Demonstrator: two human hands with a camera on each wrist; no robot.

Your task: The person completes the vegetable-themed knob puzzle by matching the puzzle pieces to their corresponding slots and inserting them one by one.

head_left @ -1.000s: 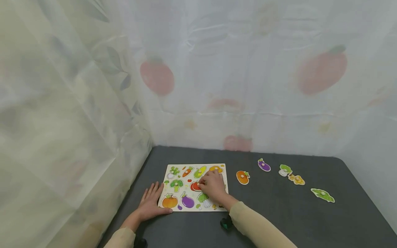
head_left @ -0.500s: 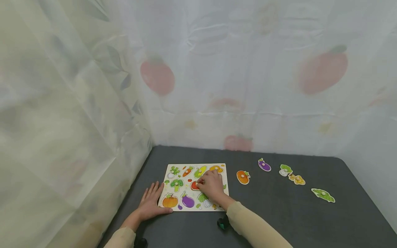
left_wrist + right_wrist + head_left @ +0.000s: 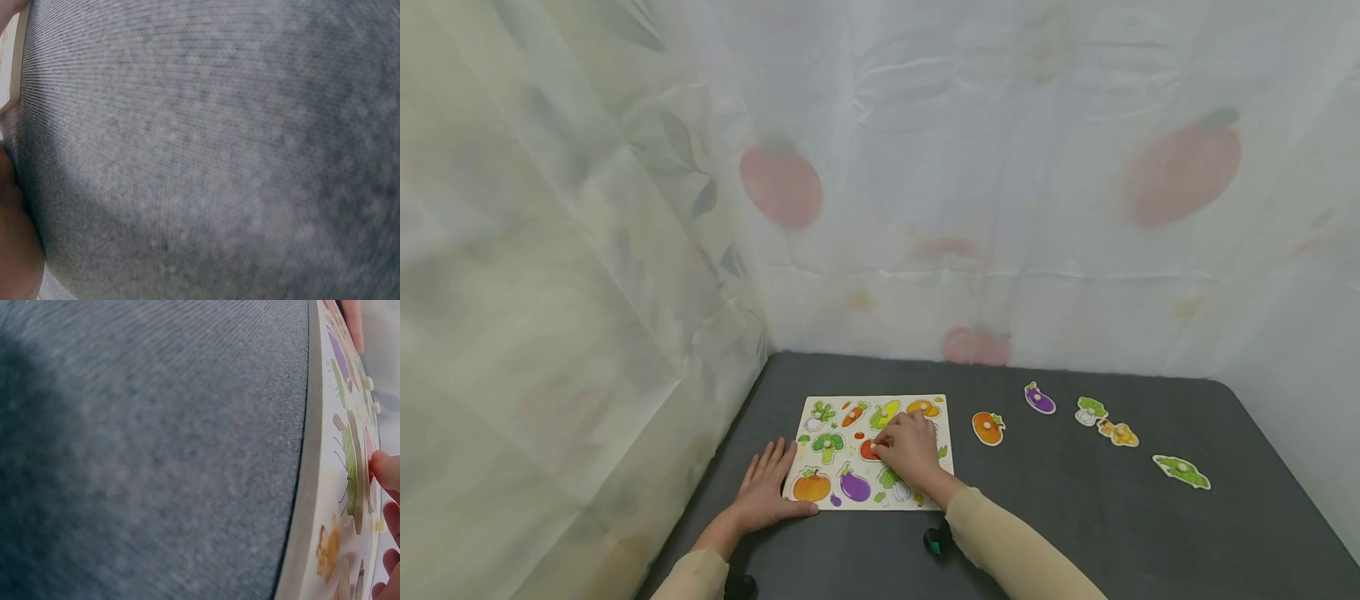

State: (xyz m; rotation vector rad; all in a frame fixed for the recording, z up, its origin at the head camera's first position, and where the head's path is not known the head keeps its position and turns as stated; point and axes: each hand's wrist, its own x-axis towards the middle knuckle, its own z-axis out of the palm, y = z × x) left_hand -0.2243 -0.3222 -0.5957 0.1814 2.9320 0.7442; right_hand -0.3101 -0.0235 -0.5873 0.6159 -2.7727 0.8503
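Observation:
A white vegetable puzzle board lies flat on the dark table. My left hand rests spread at its left edge, thumb along the front corner; the left wrist view catches only part of that hand and a board corner. My right hand reaches over the board's middle and pinches a red tomato piece, partly hidden under the fingers. In the right wrist view, the thumb meets the red piece low over the board. Whether the piece is seated cannot be told.
Right of the board lie an orange round vegetable piece, an eggplant piece, a leafy green-and-white piece, a yellow piece and a pea pod piece. A printed curtain hangs behind the table.
My right hand has shifted slightly left, taking the tomato piece with it over the matching red picture. The left hand and the loose pieces have stayed put.

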